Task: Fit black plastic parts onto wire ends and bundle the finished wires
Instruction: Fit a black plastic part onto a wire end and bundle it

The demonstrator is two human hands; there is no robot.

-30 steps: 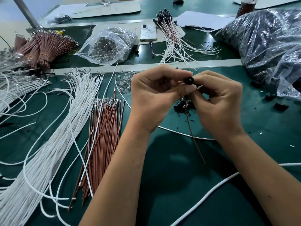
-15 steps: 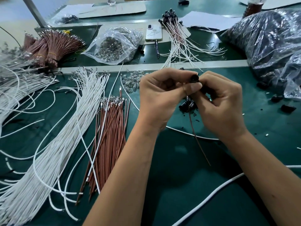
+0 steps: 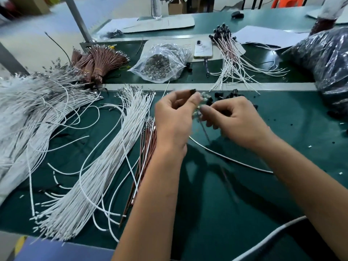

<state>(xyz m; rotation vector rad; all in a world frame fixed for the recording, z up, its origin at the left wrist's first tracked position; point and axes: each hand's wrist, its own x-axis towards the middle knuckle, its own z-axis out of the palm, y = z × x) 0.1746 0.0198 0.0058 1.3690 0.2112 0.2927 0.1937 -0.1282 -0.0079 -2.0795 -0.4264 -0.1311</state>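
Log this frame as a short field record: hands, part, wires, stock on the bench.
left hand: left hand pinches a small black plastic part at its fingers
right hand: right hand has fingers curled; blurred, contents unclear
wire in work: thin brown wire hangs below the hands
loose stock: long white wires and brown wires on the green bench mat
finished: capped white wires beside a white phone

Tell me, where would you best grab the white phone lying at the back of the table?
Judging by its pose, take the phone by its two long side edges, coming straight down from above. It lies flat and thin, so only the edges offer purchase. A cable leaves its near end and wires crowd its right side, so approach carefully there.
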